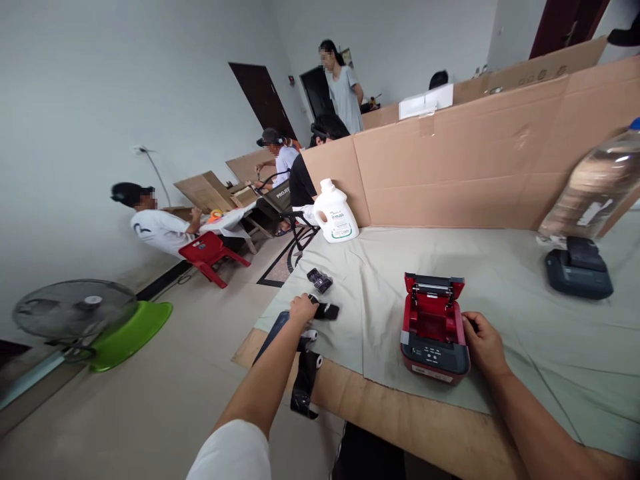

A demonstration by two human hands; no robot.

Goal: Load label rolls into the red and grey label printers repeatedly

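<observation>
My left hand (pixel 303 309) is closed on a dark roll (pixel 327 311), apparently printer paper with a black outer side, at the left end of the table. Similar rolls lie around it: one dark roll (pixel 319 281) just beyond, and another roll (pixel 311 335) nearer me. An unwound black strip (pixel 304 393) hangs over the front edge. A red and black portable printer (pixel 435 357) stands in front of me, its lid up and its red paper bay bare. Against its right side my right hand (pixel 485 343) grips it with curled fingers.
A white jug (pixel 337 217) stands at the back left before a cardboard partition (pixel 450 173). At right are a dark printer (pixel 579 270) and a large clear bottle (pixel 590 183). Several people sit or stand beyond. A fan (pixel 75 310) and a red chair (pixel 207 253) are left.
</observation>
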